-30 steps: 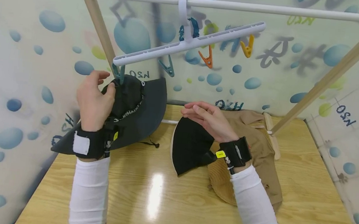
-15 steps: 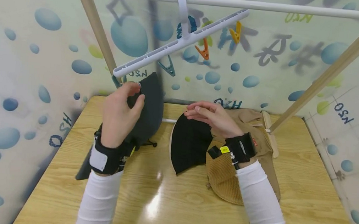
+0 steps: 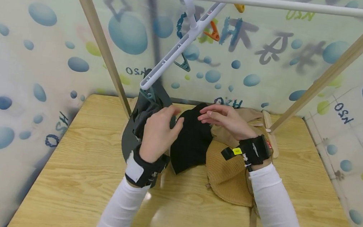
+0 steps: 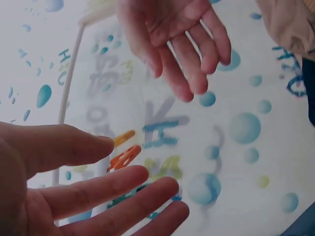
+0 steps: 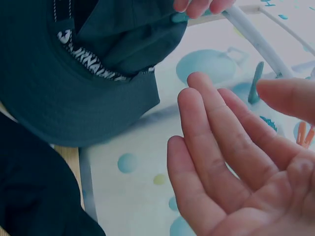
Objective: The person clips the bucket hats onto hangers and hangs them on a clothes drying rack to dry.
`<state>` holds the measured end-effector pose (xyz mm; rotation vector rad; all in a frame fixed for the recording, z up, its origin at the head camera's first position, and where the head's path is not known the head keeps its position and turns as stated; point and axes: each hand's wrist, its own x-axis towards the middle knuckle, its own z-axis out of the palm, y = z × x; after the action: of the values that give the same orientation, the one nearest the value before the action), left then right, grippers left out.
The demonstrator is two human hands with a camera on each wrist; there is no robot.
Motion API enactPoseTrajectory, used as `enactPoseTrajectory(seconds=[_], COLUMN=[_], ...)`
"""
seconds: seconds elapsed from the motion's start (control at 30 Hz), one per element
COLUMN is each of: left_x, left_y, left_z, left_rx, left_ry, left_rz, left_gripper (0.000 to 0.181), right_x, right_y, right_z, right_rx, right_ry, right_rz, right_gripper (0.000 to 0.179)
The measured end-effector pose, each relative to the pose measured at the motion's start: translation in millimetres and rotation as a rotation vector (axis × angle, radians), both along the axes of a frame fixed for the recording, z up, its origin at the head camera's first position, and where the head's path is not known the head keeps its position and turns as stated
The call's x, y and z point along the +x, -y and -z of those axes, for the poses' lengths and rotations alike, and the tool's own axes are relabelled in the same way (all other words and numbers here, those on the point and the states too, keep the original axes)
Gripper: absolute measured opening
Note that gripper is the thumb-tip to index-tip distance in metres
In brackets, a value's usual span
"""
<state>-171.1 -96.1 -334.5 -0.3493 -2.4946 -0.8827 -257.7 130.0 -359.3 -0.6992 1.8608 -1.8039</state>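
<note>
A white hanger [image 3: 182, 43] hangs slanted from the rail, its low end towards me. A teal clothespin [image 3: 148, 94] at that end holds a dark brimmed hat [image 5: 106, 110], lettering on its band. My left hand [image 3: 158, 135], fingers spread and relaxed, is beside the hat and partly hides it in the head view. Nothing is between thumb and fingers in the left wrist view. My right hand [image 3: 229, 121] is held palm inward with loosely extended fingers, holding nothing. It overlaps a black hat [image 3: 190, 145] and a tan cloth item [image 3: 249, 116] in the head view.
Another teal clothespin [image 3: 183, 64], an orange clothespin [image 3: 212, 32] and a yellow clothespin [image 3: 240, 4] hang from the hanger. A white rail [image 3: 275, 4] spans wooden posts. A brown corduroy hat [image 3: 228, 175] lies on the wooden table [image 3: 75, 176]. A patterned wall backdrop stands behind.
The hanger has turned, its near end swinging right and towards me with the dark hat. My left hand has moved right and down alongside it. My right hand has shifted slightly right.
</note>
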Motion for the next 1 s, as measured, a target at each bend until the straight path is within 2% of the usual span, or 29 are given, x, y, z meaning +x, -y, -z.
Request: enactPoseTrajectory(seconds=[0.2,0.5,0.6,0.83,1.0], left_x=[3.7,9.5,10.4,14.8,23.6], left_y=[-19.1,-46.5,-57.0,-78.2,-84.9], left_z=[13.5,45.2,60.6,109.1,132.5], left_rx=[-0.001,0.024,0.046,0.062,0.114], left_ry=[0.062,0.113,0.165,0.36,0.436], left_rz=[0.033,0.082,0.096,0.075,0.05], left_gripper=[0.018,0.013,0.013,0.009,0.015], right_x=[-0.9,-1.5,-1.7,-0.8,-0.5], right_y=[-8,-15,-17,-22,-25], right_z=[0.9,7.0,10.2,18.4,21.8], right_rx=[0.014,0.04,0.026,-0.006,-0.009], right_ry=[-0.004,-0.006,-0.015,-0.011,-0.026], right_rz=[0.027,0.042,0.046,0.042,0.037], right_gripper=[0.033,0.034,0.033,0.033,0.032])
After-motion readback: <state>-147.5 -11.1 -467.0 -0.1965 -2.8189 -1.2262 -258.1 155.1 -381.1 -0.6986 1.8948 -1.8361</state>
